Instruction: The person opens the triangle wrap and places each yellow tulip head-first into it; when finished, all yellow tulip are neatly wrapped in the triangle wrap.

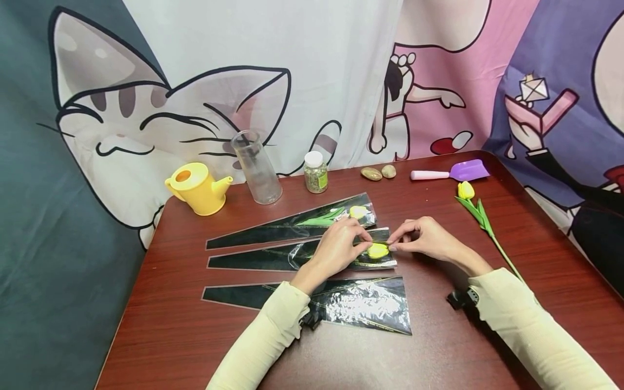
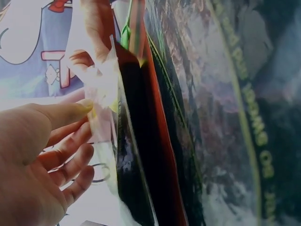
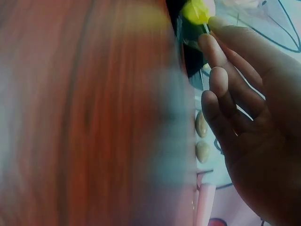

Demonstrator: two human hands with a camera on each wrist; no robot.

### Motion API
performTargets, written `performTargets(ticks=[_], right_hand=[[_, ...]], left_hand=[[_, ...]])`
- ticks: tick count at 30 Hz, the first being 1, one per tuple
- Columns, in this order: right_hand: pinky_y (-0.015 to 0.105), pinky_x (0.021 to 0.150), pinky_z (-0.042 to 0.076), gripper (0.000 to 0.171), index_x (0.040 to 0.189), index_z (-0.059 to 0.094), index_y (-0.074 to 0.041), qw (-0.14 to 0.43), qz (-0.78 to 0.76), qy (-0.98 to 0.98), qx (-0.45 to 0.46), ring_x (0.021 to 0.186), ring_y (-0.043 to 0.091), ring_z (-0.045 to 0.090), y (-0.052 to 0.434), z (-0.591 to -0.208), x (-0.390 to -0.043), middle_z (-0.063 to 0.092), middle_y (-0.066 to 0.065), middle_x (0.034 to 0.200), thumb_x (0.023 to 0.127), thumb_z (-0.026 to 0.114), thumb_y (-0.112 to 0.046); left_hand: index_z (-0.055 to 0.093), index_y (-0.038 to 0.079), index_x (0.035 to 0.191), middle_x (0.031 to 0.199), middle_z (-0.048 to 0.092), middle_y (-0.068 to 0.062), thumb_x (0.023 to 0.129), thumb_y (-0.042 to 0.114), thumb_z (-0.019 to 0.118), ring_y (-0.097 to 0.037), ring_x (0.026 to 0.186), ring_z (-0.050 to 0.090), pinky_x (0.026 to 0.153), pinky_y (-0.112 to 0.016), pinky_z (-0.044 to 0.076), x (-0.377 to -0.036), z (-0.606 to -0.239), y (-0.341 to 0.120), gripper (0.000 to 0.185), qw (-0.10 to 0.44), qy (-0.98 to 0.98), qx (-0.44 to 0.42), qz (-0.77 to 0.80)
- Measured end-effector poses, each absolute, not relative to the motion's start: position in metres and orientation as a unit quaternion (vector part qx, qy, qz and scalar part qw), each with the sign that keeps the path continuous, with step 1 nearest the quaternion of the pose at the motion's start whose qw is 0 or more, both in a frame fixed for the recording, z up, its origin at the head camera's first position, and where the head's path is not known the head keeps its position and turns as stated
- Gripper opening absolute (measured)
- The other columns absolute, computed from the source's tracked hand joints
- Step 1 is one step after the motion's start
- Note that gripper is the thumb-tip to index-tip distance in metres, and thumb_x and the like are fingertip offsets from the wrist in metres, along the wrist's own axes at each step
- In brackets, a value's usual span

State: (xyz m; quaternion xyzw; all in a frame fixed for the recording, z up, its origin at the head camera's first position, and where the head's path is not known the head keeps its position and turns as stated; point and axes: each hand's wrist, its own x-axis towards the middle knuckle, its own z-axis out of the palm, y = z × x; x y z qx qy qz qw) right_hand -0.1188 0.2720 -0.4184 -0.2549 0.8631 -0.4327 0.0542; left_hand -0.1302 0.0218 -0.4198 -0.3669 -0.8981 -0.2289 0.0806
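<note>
Three black-and-clear cellophane sleeves lie side by side on the red-brown table [image 1: 195,346]. The far sleeve [image 1: 292,223] holds a yellow tulip. At the mouth of the middle sleeve [image 1: 258,259] sits a yellow tulip head [image 1: 377,251] [image 3: 197,10]. My left hand [image 1: 362,245] [image 2: 80,122] pinches the clear film at that mouth from the left. From the right, my right hand [image 1: 394,245] [image 3: 211,33] pinches the same edge, fingertips against the tulip head. The near sleeve [image 1: 361,306] lies empty under my forearms.
A loose yellow tulip [image 1: 466,190] lies at the right. Along the back edge stand a yellow watering can [image 1: 197,188], a clear glass vase [image 1: 255,168], a small jar [image 1: 316,172], two stones [image 1: 379,173] and a purple scoop [image 1: 460,171]. A cartoon curtain hangs behind.
</note>
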Motion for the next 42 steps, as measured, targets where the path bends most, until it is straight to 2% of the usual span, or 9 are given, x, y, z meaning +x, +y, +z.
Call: performTargets(ticks=[8,12,17,19,24,28,32,36,42], right_hand=[[0.023,0.059,0.042,0.012,0.093,0.078,-0.023,0.029,-0.396,0.889,-0.228,0.071,0.010,0.056,0.305,-0.440,-0.128,0.069,-0.012,0.084,0.082,0.082,-0.022],[0.023,0.058,0.044,0.012,0.092,0.078,-0.025,0.014,-0.393,0.897,-0.201,0.071,0.011,0.058,0.315,-0.438,-0.126,0.069,-0.013,0.083,0.081,0.082,-0.029],[0.020,0.055,0.042,0.011,0.090,0.077,-0.025,-0.056,-0.352,0.917,-0.177,0.065,0.009,0.056,0.329,-0.427,-0.122,0.068,-0.013,0.075,0.081,0.082,-0.027],[0.018,0.058,0.041,0.011,0.089,0.077,-0.026,-0.091,-0.326,0.928,-0.154,0.066,0.008,0.056,0.336,-0.422,-0.118,0.068,-0.013,0.075,0.080,0.083,-0.028],[0.020,0.064,0.038,0.014,0.091,0.079,-0.023,-0.144,-0.289,0.944,-0.061,0.078,0.019,0.062,0.356,-0.408,-0.104,0.073,-0.002,0.083,0.081,0.082,-0.032],[0.023,0.059,0.035,0.021,0.094,0.079,-0.018,-0.163,-0.268,0.950,0.004,0.080,0.032,0.062,0.374,-0.402,-0.091,0.073,0.010,0.084,0.082,0.080,-0.035],[0.027,0.052,0.034,0.024,0.097,0.078,-0.012,-0.166,-0.243,0.955,0.043,0.075,0.038,0.061,0.390,-0.402,-0.078,0.071,0.012,0.075,0.084,0.077,-0.032],[0.033,0.056,0.033,0.026,0.100,0.076,-0.007,-0.162,-0.233,0.956,0.078,0.077,0.042,0.059,0.401,-0.404,-0.066,0.070,0.015,0.072,0.087,0.074,-0.030],[0.040,0.063,0.032,0.030,0.102,0.075,-0.004,-0.147,-0.226,0.957,0.108,0.090,0.050,0.057,0.410,-0.413,-0.053,0.071,0.021,0.084,0.089,0.071,-0.030]], left_hand=[[0.078,0.023,0.097,0.089,0.058,0.011,0.089,0.032,0.074,-0.008,0.083,0.053,0.090,-0.026,0.043,-0.130,-0.422,0.021,0.012,0.068,-0.903,-0.364,-0.221],[0.078,0.023,0.097,0.089,0.058,0.011,0.089,0.032,0.074,-0.008,0.084,0.054,0.097,-0.026,0.041,-0.129,-0.420,0.021,0.012,0.070,-0.901,-0.365,-0.222],[0.077,0.023,0.097,0.089,0.058,0.011,0.090,0.032,0.073,-0.007,0.085,0.053,0.101,-0.027,0.039,-0.125,-0.413,0.021,0.013,0.080,-0.898,-0.372,-0.222],[0.077,0.022,0.097,0.089,0.059,0.010,0.090,0.032,0.072,-0.007,0.083,0.052,0.091,-0.026,0.043,-0.123,-0.410,0.020,0.013,0.085,-0.896,-0.376,-0.222],[0.077,0.019,0.099,0.089,0.063,0.008,0.089,0.032,0.073,-0.008,0.084,0.053,0.079,-0.025,0.044,-0.111,-0.407,0.018,0.016,0.087,-0.890,-0.387,-0.226],[0.076,0.019,0.101,0.092,0.064,0.010,0.089,0.036,0.073,-0.007,0.086,0.054,0.077,-0.022,0.044,-0.097,-0.410,0.018,0.021,0.070,-0.884,-0.410,-0.213],[0.076,0.021,0.101,0.090,0.063,0.012,0.088,0.040,0.072,-0.004,0.080,0.054,0.070,-0.020,0.044,-0.083,-0.418,0.020,0.023,0.052,-0.875,-0.445,-0.184],[0.076,0.023,0.100,0.089,0.061,0.012,0.088,0.042,0.072,-0.004,0.082,0.056,0.073,-0.021,0.046,-0.074,-0.424,0.022,0.023,0.028,-0.868,-0.473,-0.150],[0.075,0.025,0.104,0.087,0.059,0.012,0.087,0.049,0.070,-0.006,0.083,0.057,0.074,-0.025,0.047,-0.068,-0.430,0.025,0.030,0.017,-0.867,-0.487,-0.100]])
